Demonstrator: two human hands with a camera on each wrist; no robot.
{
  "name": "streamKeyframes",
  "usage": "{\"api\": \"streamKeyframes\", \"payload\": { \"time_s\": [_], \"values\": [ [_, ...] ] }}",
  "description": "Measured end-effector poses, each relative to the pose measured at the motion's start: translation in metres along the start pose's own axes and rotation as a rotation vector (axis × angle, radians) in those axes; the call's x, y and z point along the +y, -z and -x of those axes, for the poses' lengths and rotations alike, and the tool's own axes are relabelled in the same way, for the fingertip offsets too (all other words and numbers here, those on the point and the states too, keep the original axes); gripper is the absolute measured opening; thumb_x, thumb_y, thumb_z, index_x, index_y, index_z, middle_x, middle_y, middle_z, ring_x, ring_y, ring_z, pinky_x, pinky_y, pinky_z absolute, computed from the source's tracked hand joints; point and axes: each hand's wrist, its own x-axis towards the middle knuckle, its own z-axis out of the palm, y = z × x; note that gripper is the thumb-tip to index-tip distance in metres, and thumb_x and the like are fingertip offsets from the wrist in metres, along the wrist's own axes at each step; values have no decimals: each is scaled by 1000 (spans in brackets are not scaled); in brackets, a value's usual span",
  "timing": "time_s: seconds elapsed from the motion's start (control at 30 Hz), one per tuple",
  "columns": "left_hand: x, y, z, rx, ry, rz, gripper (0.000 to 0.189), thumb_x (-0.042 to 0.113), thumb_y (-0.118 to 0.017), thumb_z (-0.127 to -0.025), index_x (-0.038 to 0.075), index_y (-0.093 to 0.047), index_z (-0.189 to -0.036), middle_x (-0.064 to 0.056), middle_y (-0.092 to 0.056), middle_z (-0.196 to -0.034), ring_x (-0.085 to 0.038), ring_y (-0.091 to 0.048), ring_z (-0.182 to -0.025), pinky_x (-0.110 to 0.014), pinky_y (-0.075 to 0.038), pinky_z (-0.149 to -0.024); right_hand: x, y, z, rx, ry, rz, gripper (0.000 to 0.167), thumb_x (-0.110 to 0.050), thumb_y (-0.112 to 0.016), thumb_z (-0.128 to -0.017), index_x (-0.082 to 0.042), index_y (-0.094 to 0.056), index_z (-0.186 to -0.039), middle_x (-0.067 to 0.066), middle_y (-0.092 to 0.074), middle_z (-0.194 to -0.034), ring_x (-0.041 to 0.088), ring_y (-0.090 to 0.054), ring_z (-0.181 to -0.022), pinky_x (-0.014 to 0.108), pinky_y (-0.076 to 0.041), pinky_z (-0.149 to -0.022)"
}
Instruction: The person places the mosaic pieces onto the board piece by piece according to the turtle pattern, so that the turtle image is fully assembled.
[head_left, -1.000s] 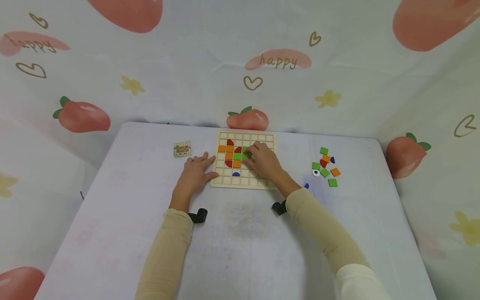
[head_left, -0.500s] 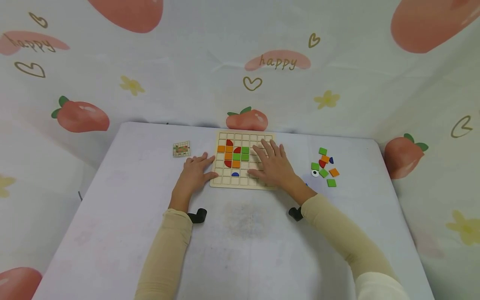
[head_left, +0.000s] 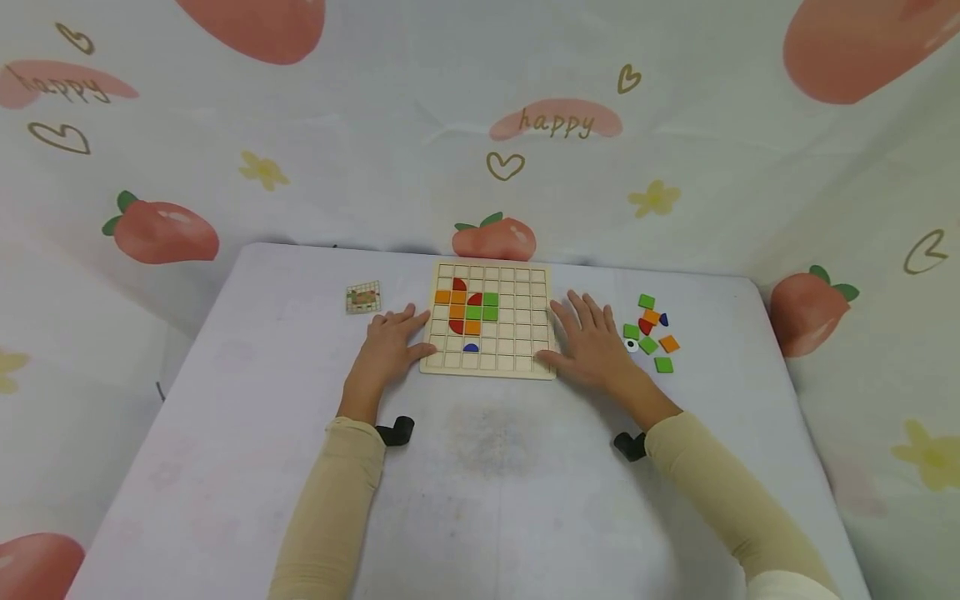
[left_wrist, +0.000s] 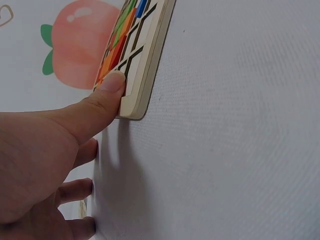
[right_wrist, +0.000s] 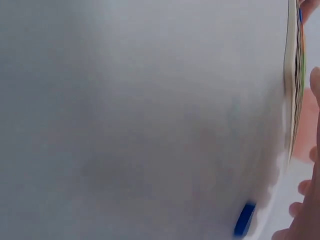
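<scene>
White tabletop (head_left: 487,525): gridded board (head_left: 523,317) between spread fingers (head_left: 580,307).

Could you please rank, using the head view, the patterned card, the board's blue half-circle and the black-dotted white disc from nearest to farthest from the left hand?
1. Card: just beyond the left hand.
2. Blue half-circle: on the board.
3. White disc: far right, past the board.

A curtained-off nook: peach-and-heart-printed cloth (head_left: 420,192) hangs around a white-topped table (head_left: 495,517).
</scene>
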Motion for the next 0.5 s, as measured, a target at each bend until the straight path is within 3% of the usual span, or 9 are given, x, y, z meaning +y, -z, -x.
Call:
{"api": "streamKeyframes", "payload": {
  "time_s": [0.33,0.5],
  "values": [
    [0,-2,-2,-8,3,-1,76,45,-70,-94,26,-36,-160,-8,-24,-171,-46,-18,-156,-62,-24,-125,37,10,35,20,-29,-70,93,-59,-67,-90,-13,-27,-160,22,-15,-169,48,-11,-156,72,-9,-124],
    [0,-1,-2,-10,7,-10,76,46,-70,-94,26,-36,-160,-8,-25,-171,-46,-19,-156,-62,-24,-125,53,12,50,39,-17,-61,94,-60,-71,-87,-12,-33,-158,24,-20,-167,49,-18,-152,72,-17,-118]
  ]
}}
